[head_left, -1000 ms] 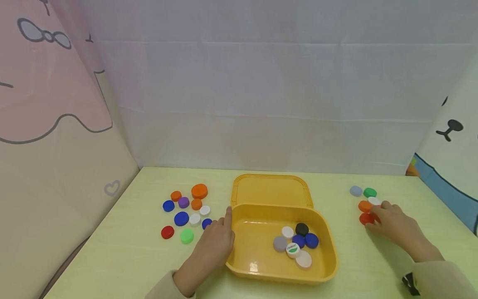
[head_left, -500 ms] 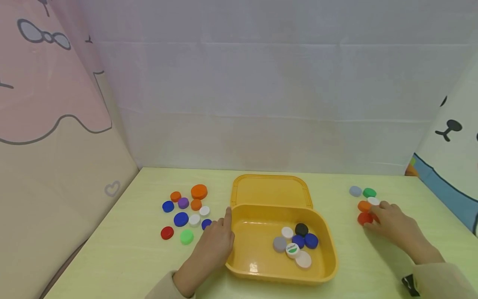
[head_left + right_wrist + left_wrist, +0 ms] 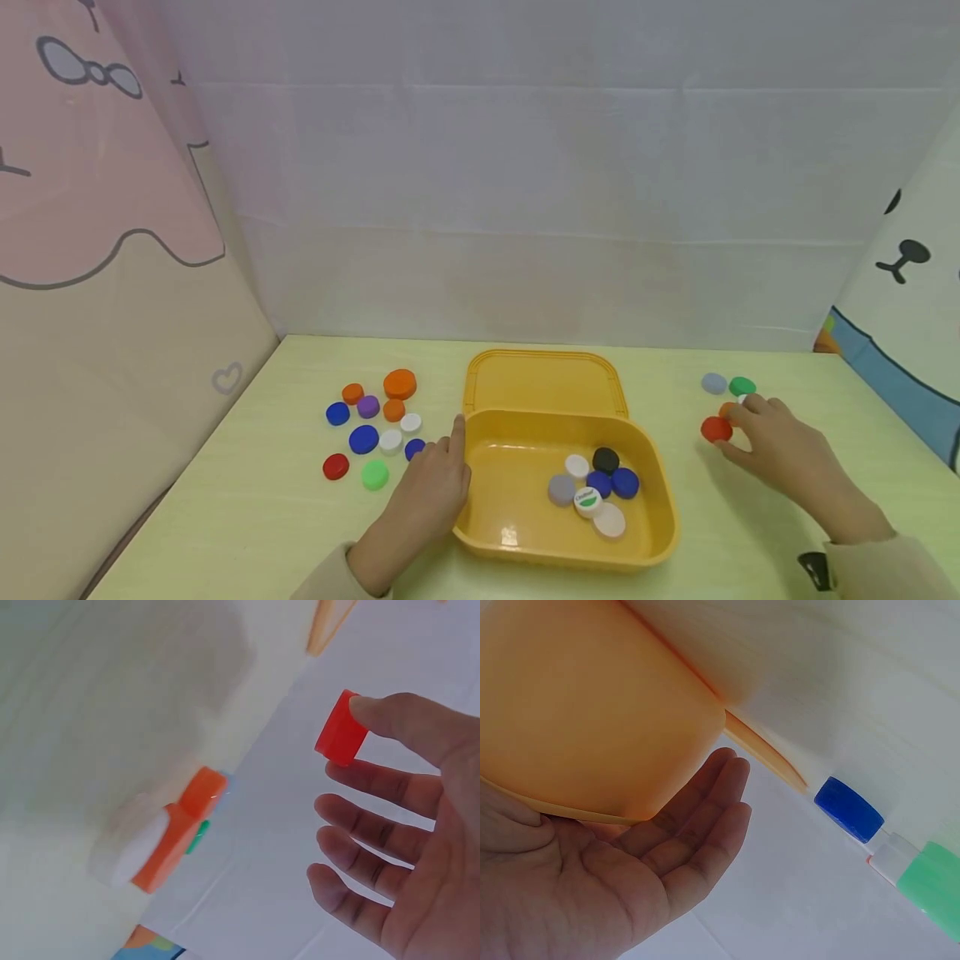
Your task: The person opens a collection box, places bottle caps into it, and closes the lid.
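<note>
My right hand (image 3: 783, 454) pinches a red bottle cap (image 3: 716, 429) between thumb and index finger, and the right wrist view shows this red cap (image 3: 343, 729) raised off the table. Close behind it lie an orange cap (image 3: 728, 412), a white one mostly covered by the fingers, a green cap (image 3: 742, 386) and a pale grey cap (image 3: 714, 383). My left hand (image 3: 433, 487) holds the left rim of a yellow box (image 3: 517, 467), index finger stretched along the rim, other fingers outside the wall. In the box sit several caps, among them a black one (image 3: 606, 460).
A yellow lid (image 3: 543, 379) lies flat behind the box. To the left several loose caps are spread out, including a large orange one (image 3: 400, 384) and a light green one (image 3: 375, 474). A white cloth wall (image 3: 555, 208) closes off the table's back edge.
My right hand has lifted the red cap away from the other caps and moved it slightly left. My left hand and the box stay where they were.
</note>
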Motion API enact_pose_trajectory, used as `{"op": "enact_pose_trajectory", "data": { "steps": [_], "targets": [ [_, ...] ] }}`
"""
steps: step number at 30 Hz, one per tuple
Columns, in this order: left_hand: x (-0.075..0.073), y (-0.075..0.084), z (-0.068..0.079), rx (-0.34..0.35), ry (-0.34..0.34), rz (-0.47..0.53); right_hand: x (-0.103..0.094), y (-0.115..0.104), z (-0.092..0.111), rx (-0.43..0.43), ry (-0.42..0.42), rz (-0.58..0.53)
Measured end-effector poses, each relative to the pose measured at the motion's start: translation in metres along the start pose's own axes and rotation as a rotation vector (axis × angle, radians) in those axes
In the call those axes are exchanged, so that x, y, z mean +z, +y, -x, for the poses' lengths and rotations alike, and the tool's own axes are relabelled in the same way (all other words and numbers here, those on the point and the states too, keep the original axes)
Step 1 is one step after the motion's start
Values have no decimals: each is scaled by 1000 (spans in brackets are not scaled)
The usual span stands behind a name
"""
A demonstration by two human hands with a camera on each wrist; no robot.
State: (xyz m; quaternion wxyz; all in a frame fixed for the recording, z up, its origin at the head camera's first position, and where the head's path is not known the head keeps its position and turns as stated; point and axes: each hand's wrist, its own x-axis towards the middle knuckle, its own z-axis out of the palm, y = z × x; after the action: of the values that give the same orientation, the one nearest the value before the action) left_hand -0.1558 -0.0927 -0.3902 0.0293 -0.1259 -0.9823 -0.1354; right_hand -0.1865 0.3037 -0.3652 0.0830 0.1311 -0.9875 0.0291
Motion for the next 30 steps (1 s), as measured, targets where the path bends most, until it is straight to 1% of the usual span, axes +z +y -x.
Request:
{"op": "enact_pose_trajectory", "data": {
  "steps": [11,18,21,24,26,30],
  "targets": [
    [1,-1,-1,1,9,-6,-20,-39,0,-86,106,53],
    [1,0,0,-8,0,1,-27,-62,3,-171,217,78],
    [0,0,0,-10,-2,0,-31,-73,4,-195,227,90],
    [0,0,0,-11,-5,3,-32,-86,5,-214,207,100],
    [0,0,0,-12,-9,8,-30,-93,7,-250,224,101],
    [0,0,1,-6,-13,15,-23,-109,9,-315,223,115]
  ]
}}
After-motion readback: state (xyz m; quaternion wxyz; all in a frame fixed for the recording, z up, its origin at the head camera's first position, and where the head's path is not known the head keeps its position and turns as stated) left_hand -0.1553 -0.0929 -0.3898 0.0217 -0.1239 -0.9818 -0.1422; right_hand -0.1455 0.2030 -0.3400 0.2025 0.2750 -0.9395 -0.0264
